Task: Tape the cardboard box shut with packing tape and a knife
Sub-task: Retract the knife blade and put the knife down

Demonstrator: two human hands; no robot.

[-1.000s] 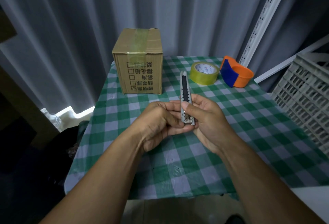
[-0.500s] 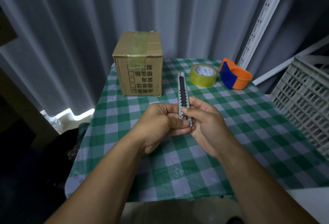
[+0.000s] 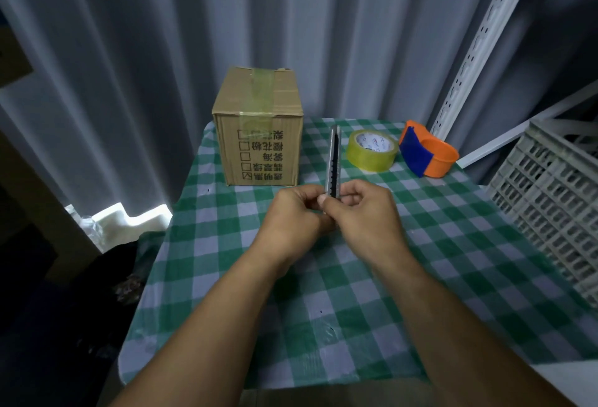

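Note:
A cardboard box [image 3: 259, 144] stands at the table's far left, flaps down, with a strip of yellowish tape over its top and upper front. A roll of yellowish packing tape [image 3: 372, 150] lies flat to its right. Both hands hold a grey utility knife [image 3: 333, 160] upright over the middle of the table. My left hand [image 3: 293, 217] pinches its lower end from the left. My right hand [image 3: 362, 212] wraps its lower end from the right. No blade shows at the knife's top end.
An orange and blue tape dispenser [image 3: 427, 154] lies at the far right of the green checked tablecloth [image 3: 323, 277]. A grey plastic crate [image 3: 550, 199] stands off the right edge. A white slotted shelf upright [image 3: 479, 41] rises behind, against grey curtains.
Both hands with the knife have moved slightly forward toward the box, and the knife stands more upright. The box, tape roll and dispenser have not moved.

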